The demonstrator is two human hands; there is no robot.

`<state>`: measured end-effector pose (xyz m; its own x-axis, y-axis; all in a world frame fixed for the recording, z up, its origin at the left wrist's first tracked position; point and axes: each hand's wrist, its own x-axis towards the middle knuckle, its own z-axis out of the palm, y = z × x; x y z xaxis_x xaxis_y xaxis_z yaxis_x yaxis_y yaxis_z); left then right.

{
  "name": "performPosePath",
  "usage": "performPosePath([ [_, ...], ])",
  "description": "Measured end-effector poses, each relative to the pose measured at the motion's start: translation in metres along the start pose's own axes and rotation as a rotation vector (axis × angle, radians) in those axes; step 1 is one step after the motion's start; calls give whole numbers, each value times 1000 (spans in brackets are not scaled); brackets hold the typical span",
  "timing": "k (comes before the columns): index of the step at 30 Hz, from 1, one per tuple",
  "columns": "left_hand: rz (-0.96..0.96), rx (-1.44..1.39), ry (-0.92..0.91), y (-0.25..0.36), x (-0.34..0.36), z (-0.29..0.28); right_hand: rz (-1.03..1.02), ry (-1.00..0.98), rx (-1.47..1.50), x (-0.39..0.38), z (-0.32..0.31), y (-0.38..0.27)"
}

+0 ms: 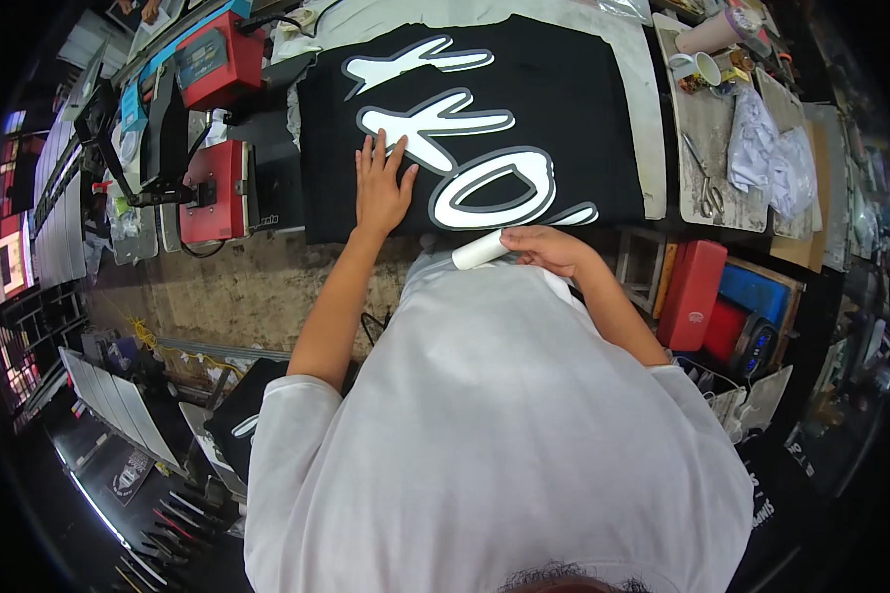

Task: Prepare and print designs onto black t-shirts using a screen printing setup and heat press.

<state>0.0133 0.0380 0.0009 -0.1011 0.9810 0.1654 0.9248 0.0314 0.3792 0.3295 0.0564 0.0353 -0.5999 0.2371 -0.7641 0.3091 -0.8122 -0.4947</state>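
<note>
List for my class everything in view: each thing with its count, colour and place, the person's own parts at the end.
Black cloth: at least one piece, black with white-and-grey lettering, upper centre
White sheet: one, white, under the black cloth
White roll: one, white, below the cloth's lower edge
Red machine housings: two, red, upper left
Scissors: one pair, colour unclear, upper right
Mug: one, white, top right
Red case: one, red, right
Yellow cord: count unclear, yellow, lower left
Blurred rim clutter: uncountable
White shirt: one, white, worn
Left hand: one, bare, on the cloth
Right hand: one, bare, holding the roll
</note>
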Motion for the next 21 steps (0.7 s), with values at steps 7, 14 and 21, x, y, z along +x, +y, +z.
performPosePath([
  [7,-25,-131,-39,30,-24,4,-250,-127,160,-52,-44,-40],
  [14,-81,-65,96,25,-20,8,-122,-293,-603,-5,8,-100],
  [21,-135,-28,108,16,-19,12,44,-270,-1354,48,73,-129],
])
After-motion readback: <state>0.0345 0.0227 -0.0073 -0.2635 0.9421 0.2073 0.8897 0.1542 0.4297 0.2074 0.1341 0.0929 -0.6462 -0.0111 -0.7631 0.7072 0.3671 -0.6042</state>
